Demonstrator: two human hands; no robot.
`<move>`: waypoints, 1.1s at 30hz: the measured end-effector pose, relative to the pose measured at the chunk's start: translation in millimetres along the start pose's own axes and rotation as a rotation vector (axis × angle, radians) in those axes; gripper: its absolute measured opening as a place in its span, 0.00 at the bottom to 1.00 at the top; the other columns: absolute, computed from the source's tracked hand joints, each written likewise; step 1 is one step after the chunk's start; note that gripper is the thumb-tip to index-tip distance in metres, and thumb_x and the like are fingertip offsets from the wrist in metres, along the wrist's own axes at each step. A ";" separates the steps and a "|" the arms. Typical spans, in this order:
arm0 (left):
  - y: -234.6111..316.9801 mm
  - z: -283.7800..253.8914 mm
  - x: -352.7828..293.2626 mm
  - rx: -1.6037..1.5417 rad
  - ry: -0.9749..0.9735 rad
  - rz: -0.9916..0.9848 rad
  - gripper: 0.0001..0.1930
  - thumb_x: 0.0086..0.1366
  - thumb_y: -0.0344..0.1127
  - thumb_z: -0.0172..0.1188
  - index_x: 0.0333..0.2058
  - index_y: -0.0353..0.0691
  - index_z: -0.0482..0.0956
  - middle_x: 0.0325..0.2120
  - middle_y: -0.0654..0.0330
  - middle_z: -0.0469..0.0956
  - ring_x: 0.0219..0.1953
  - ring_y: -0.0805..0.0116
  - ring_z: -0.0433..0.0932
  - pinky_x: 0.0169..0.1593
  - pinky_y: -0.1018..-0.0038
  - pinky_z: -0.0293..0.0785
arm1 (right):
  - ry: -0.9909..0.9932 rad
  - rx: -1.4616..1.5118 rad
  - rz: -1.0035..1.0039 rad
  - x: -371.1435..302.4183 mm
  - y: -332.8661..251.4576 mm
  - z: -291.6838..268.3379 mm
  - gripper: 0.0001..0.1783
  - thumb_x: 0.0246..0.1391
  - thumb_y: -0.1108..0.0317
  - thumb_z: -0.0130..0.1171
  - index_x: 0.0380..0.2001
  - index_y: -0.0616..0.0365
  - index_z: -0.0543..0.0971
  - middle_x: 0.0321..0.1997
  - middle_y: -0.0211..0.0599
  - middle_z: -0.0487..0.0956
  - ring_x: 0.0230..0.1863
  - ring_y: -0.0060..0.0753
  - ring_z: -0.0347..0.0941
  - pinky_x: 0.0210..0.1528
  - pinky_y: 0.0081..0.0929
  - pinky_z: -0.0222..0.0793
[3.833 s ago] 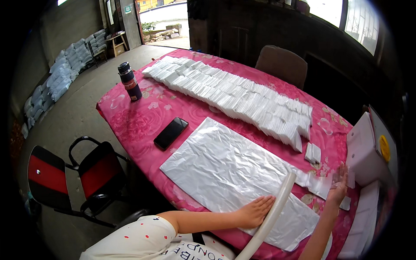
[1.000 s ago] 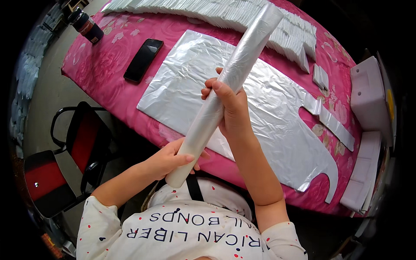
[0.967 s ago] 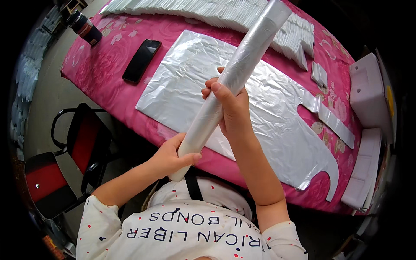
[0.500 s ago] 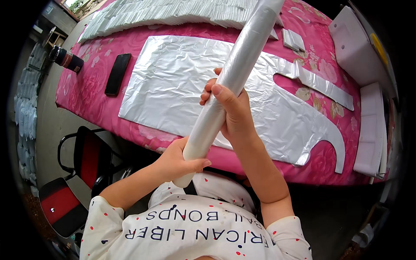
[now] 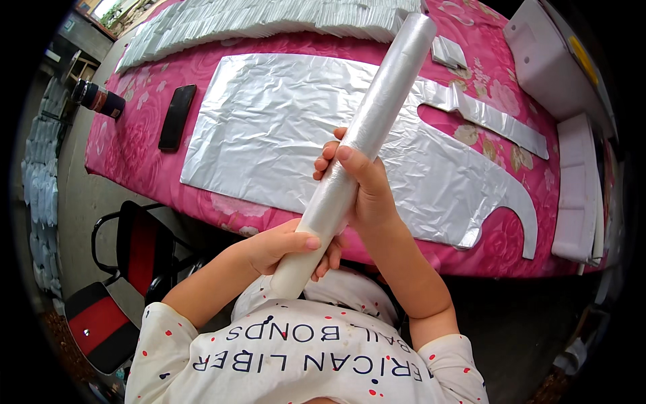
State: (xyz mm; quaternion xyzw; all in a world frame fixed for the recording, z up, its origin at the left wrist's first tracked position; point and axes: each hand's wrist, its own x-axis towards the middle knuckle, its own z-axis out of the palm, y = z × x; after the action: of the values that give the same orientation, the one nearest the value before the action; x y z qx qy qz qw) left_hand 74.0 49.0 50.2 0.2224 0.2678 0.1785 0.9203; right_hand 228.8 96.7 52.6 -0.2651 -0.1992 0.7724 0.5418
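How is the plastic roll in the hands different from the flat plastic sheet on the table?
The plastic roll is wound into a long tube; the flat plastic sheet is spread out wide. The roll is held up at a slant by the left hand and right hand; the sheet lies untouched on the pink tablecloth. Both are thin, silvery-clear plastic.

Both hands grip a long roll of clear plastic film (image 5: pixel 363 145) held slanting above the pink-clothed desk (image 5: pixel 145 145), the left hand (image 5: pixel 286 246) wrapped near its lower end and the right hand (image 5: pixel 360 185) around its middle, over a flat silvery plastic sheet (image 5: pixel 282 128) beside a black phone (image 5: pixel 177 116).
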 end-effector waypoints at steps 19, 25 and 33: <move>-16.0 -32.2 -0.4 0.695 0.495 0.093 0.19 0.65 0.50 0.48 0.39 0.37 0.70 0.27 0.61 0.73 0.28 0.74 0.73 0.32 0.76 0.71 | 0.161 -0.302 -0.018 -4.2 48.3 -25.6 0.31 0.45 0.64 0.64 0.48 0.67 0.62 0.35 0.40 0.75 0.41 0.30 0.73 0.45 0.26 0.68; -28.2 -50.9 -27.6 0.430 0.412 -0.230 0.17 0.65 0.47 0.50 0.38 0.37 0.70 0.24 0.61 0.72 0.23 0.75 0.72 0.29 0.77 0.72 | 0.374 -0.537 -0.202 40.2 -36.1 -105.3 0.24 0.46 0.64 0.65 0.43 0.63 0.69 0.36 0.36 0.74 0.36 0.22 0.69 0.40 0.21 0.66; -44.0 -59.4 -49.1 0.414 0.364 -0.270 0.30 0.56 0.59 0.57 0.41 0.34 0.71 0.23 0.61 0.71 0.22 0.74 0.72 0.28 0.79 0.70 | 0.238 -0.984 0.140 40.2 -98.0 -116.0 0.14 0.55 0.60 0.55 0.37 0.59 0.77 0.30 0.23 0.76 0.21 0.07 0.63 0.23 0.09 0.57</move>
State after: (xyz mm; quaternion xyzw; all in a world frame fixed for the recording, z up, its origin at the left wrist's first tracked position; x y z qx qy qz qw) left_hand 10.2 8.8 3.3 0.3321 0.4861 0.0332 0.8077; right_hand 362.1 169.7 12.6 -0.5878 -0.4580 0.5859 0.3187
